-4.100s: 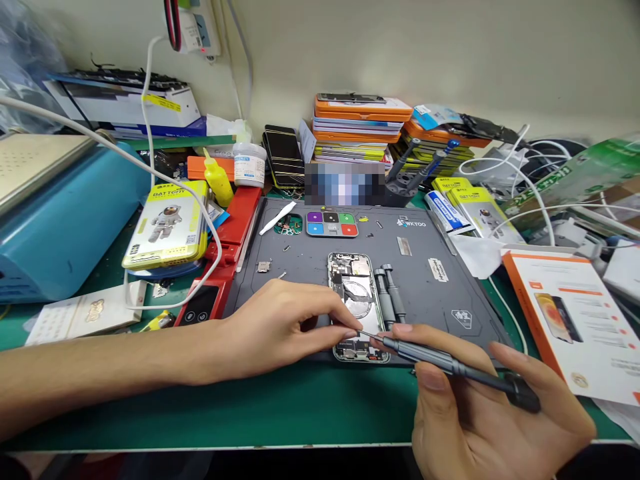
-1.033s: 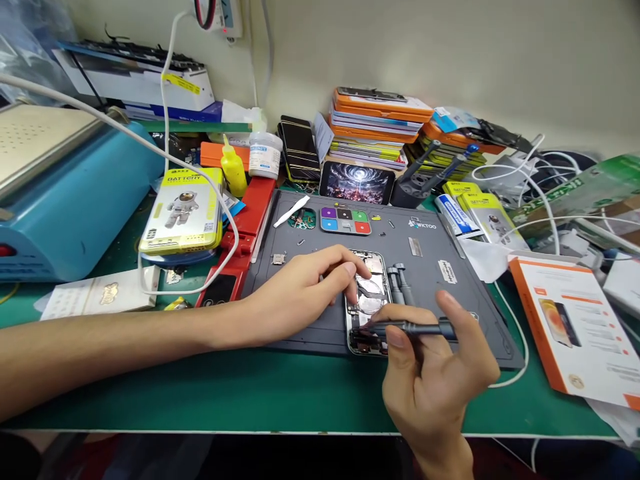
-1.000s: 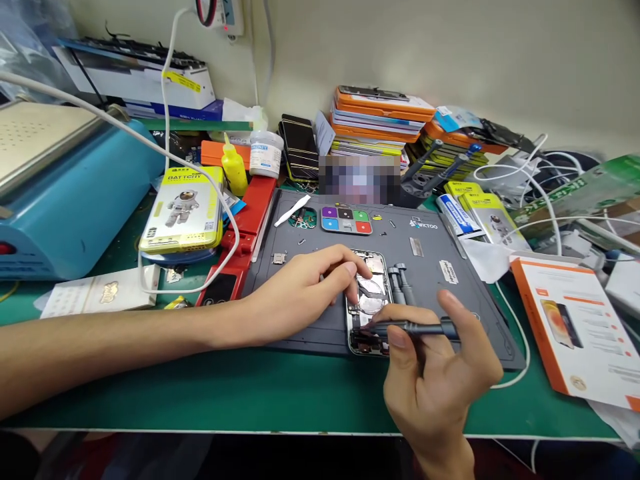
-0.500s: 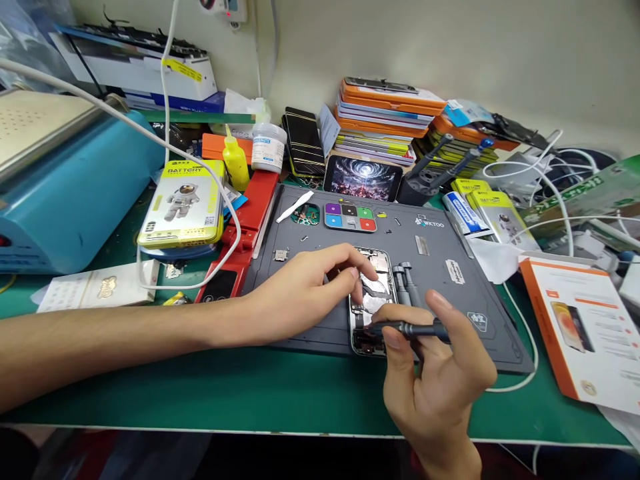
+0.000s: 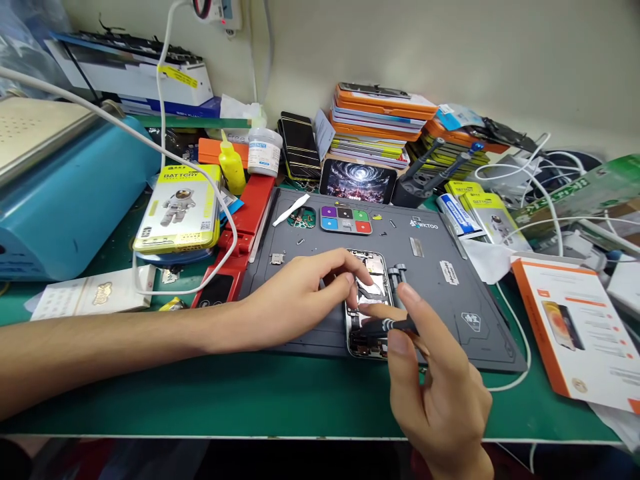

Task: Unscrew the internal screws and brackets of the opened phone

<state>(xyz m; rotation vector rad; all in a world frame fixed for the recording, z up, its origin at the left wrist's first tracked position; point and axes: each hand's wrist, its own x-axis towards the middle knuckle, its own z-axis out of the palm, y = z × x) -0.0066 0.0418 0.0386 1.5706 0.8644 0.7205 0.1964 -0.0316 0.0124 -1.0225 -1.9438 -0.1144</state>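
Note:
An opened phone (image 5: 353, 327) with bare inner parts lies on a grey work mat (image 5: 310, 340). My left hand (image 5: 305, 293) comes in from the left, its curled fingers resting on the phone's upper left part and holding it. In my right hand (image 5: 435, 373) is a dark screwdriver (image 5: 395, 325) with light rings, gripped between thumb and fingers. It lies nearly level over the phone's lower part; its tip is hard to make out. Close to the phone's right side are grey bit-like tools (image 5: 399, 273), partly hidden by my right hand.
A white spudger (image 5: 291, 210), a coloured screw tray (image 5: 346, 219) and small metal parts lie on the mat. Behind it, a phone (image 5: 358, 181) leans with its screen lit. Left stand a yellow battery box (image 5: 177, 210) and a blue machine (image 5: 75, 193); right lies an orange-white box (image 5: 575, 333).
The view has shifted slightly. My right hand has turned, and the screwdriver now shows less of its handle past the fingers. My left hand stays in place on the phone.

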